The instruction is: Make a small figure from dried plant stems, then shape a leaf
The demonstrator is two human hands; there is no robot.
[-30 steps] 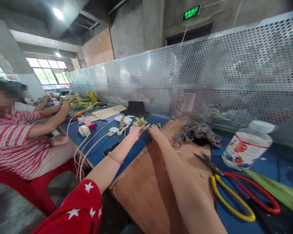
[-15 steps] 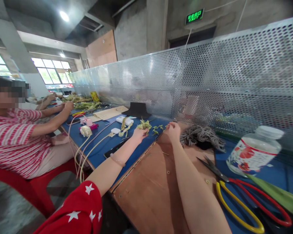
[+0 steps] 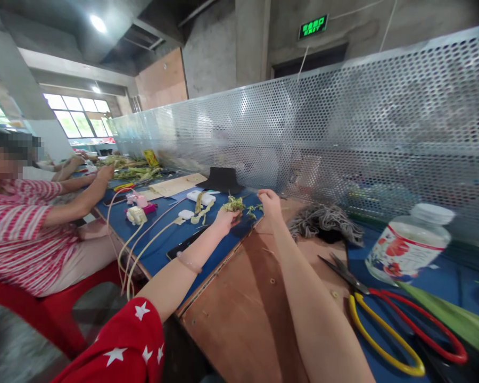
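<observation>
My left hand is closed around a small bunch of pale green dried plant bits above the blue tabletop. To its right, my right hand has its fingertips pinched together. Whatever lies between those fingertips is too small to make out. Loose green sprigs lie on the blue surface between the two hands, close to the right fingertips.
Scissors with one red and one yellow handle lie at the right, by a lidded jar and grey yarn. Left of my hands are a phone and white cases. A co-worker sits at the left. A perforated metal screen runs behind.
My right hand has moved left, a little nearer to my left hand and the sprigs. My left hand keeps its bunch in about the same place. The view has shifted slightly.
</observation>
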